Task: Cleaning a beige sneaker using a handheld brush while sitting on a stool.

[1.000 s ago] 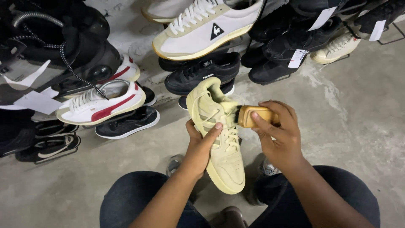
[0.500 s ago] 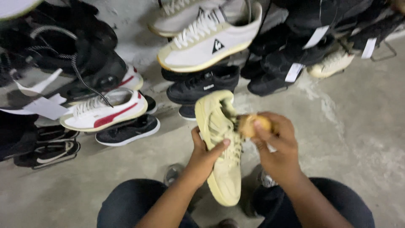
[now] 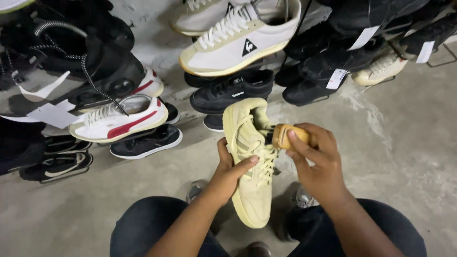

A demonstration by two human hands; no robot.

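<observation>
Along the left edge, dark shoes (image 3: 57, 162) run out of the frame, half lost in shadow. A white shoe with a red stripe (image 3: 119, 124) lies just right of them, with bare concrete floor (image 3: 71, 214) below. In the middle, the left hand (image 3: 227, 173) wraps around the side of a pale yellow shoe (image 3: 250, 166), thumb over the laces. The right hand (image 3: 316, 159) grips a small tan brush (image 3: 288, 136) against the shoe's opening; its bristles are hidden. Lower right of the frame, open floor spreads wide. Black shoes with white tags (image 3: 333, 71) crowd the upper right.
</observation>
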